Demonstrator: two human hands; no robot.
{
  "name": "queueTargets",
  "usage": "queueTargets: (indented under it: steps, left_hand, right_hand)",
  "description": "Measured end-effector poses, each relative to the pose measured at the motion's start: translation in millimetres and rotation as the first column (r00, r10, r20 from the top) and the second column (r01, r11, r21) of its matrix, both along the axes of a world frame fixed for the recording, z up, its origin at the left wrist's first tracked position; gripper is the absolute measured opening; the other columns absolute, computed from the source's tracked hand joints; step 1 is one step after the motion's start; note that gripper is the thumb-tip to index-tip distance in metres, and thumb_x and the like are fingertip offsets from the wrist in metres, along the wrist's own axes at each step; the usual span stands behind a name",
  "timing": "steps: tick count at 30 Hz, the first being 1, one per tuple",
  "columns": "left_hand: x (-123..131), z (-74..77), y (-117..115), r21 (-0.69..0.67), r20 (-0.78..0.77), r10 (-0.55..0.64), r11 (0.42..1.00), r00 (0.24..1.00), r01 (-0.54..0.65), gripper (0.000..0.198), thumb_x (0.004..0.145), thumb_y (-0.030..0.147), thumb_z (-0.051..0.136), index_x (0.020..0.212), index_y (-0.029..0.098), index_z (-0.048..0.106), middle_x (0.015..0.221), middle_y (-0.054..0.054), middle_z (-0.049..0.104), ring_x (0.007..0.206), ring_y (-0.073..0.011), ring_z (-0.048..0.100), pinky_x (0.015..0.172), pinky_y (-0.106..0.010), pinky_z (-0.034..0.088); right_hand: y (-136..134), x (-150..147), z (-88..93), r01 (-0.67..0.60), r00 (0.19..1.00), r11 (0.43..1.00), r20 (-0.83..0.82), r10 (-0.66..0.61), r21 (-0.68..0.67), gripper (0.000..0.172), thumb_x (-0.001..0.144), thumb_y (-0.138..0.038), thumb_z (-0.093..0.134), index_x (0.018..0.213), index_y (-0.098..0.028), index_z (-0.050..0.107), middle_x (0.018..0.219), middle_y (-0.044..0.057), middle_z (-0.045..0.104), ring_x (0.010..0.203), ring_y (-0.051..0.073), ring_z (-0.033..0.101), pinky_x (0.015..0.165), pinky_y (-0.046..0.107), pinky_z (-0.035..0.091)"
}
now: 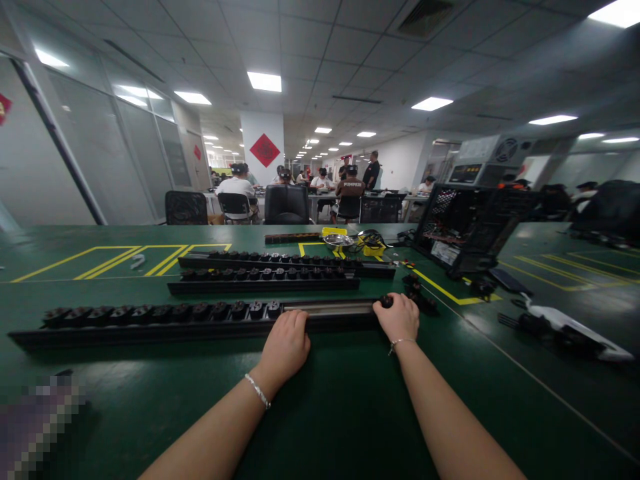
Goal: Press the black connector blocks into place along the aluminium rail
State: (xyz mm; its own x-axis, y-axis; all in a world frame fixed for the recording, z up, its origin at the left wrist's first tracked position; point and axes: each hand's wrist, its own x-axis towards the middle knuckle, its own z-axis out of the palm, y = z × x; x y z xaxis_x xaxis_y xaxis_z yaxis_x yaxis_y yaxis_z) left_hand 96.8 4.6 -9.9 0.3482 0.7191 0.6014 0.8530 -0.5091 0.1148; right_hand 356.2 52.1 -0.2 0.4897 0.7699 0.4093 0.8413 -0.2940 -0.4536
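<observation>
Both hands are on the long black rail (pixel 150 335), which lies on the green counter (pixel 340 400) straight across in front of the person. The left hand (pixel 287 343) is curled over its near edge, fingertips hidden; the right hand (pixel 400 317) pinches a dark piece (pixel 387 301) at the rail's right end. And look at the progress: a row of black modules (pixel 220 311) fills the stretch left of the left hand, while between the hands the channel lies bare, so by my reading that gap is what's left. Beyond the hands, two shorter rails (pixel 265 285) carry rows of their own, and just past the right hand sit loose black parts (pixel 417 287). The rail's long axis runs side to side, channel facing up, its left end far out from the left hand and slightly nearer the person.
</observation>
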Motion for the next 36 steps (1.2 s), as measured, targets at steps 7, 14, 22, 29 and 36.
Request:
queueTargets:
  steps: [7, 14, 22, 29, 36]
  left_hand:
    - [-1, 0.3, 0, -0.009, 0.003, -0.001, 1.000, 1.000, 0.001, 0.035, 0.074, 0.009, 0.043, 0.108, 0.016, 0.049, 0.105, -0.009, 0.056, 0.101, -0.0219, 0.051, 0.093, -0.040, 0.041]
    - [0, -1.1, 2, -0.023, -0.005, 0.008, 1.000, 1.000, -0.008, 0.036, 0.074, 0.009, 0.044, 0.108, 0.016, 0.048, 0.106, -0.010, 0.057, 0.103, -0.0223, 0.051, 0.092, -0.040, 0.041]
    - [0, -0.1, 2, -0.026, -0.001, 0.009, 1.000, 1.000, -0.009, 0.034, 0.075, 0.010, 0.043, 0.108, 0.017, 0.049, 0.106, -0.009, 0.057, 0.102, -0.0223, 0.052, 0.092, -0.040, 0.041]
    - [0, 2.8, 0, -0.044, -0.001, 0.018, 0.999, 1.000, -0.018, 0.031, 0.075, 0.011, 0.044, 0.105, 0.016, 0.049, 0.102, -0.008, 0.058, 0.098, -0.0206, 0.052, 0.091, -0.038, 0.040]
    - [1, 4.5, 1, -0.068, -0.020, 0.029, 0.997, 0.999, -0.030, 0.029, 0.076, 0.010, 0.043, 0.103, 0.016, 0.049, 0.100, -0.007, 0.057, 0.097, -0.0205, 0.052, 0.091, -0.037, 0.040]
  right_hand:
    - [-1, 0, 1.7, -0.007, 1.000, 1.000, -0.009, 0.007, 0.011, 0.044, 0.074, -0.039, 0.045, 0.109, -0.016, 0.058, 0.121, 0.012, 0.054, 0.115, 0.028, 0.039, 0.095, 0.038, 0.031]
    - [1, 0, -0.6, 0.001, 1.000, 1.000, -0.004, -0.001, 0.022, 0.042, 0.074, -0.037, 0.046, 0.108, -0.016, 0.059, 0.119, 0.011, 0.055, 0.112, 0.028, 0.041, 0.095, 0.038, 0.031]
    - [2, 0, -0.7, 0.013, 1.000, 0.999, -0.016, -0.013, 0.045, 0.039, 0.073, -0.033, 0.047, 0.106, -0.016, 0.059, 0.113, 0.010, 0.058, 0.106, 0.026, 0.045, 0.093, 0.037, 0.034]
    - [3, 6, 1.9, 0.020, 0.998, 0.999, -0.058, -0.018, 0.037, 0.038, 0.074, -0.030, 0.046, 0.107, -0.015, 0.058, 0.110, 0.011, 0.059, 0.105, 0.025, 0.047, 0.091, 0.036, 0.035]
    - [2, 13, 7.8, 0.052, 0.989, 0.999, -0.141, -0.053, -0.013, 0.044, 0.072, -0.034, 0.048, 0.112, -0.015, 0.055, 0.109, 0.011, 0.059, 0.099, 0.026, 0.052, 0.084, 0.035, 0.040]
